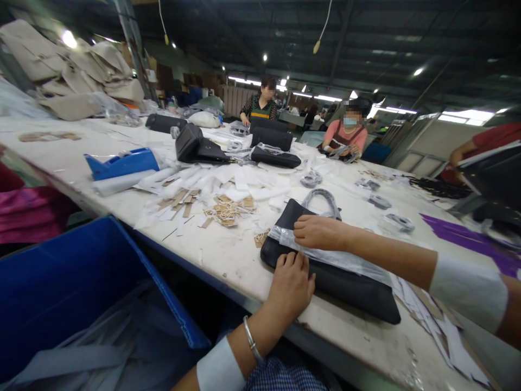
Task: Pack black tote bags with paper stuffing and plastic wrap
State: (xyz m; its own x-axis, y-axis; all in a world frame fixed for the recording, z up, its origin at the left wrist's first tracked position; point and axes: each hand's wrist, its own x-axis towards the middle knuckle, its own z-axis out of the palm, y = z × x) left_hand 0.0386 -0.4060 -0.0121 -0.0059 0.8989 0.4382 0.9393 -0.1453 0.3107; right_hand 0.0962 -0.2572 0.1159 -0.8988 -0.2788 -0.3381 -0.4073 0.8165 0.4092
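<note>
A black handbag (358,293) lies flat at the table's near edge, with a wrapped loop handle (323,200) on its far side. Across its upper part runs a strip of translucent plastic wrap (345,259). My right hand (319,232) is closed over this wrap, its fingers curled under and fingertips hidden. On the near side of the bag, my left hand (292,282) grips its edge, fingers bent over the top and the thumb lower down. A paper tag with string (261,238) sits by the bag's left end.
Brown tags (230,209) and white paper strips lie left of the bag. Beyond are a blue tape dispenser (124,162), black bags (199,146) and wrapped rolls (396,222). A blue bin (158,282) stands below left. Two people work across the table; another's arm shows at right.
</note>
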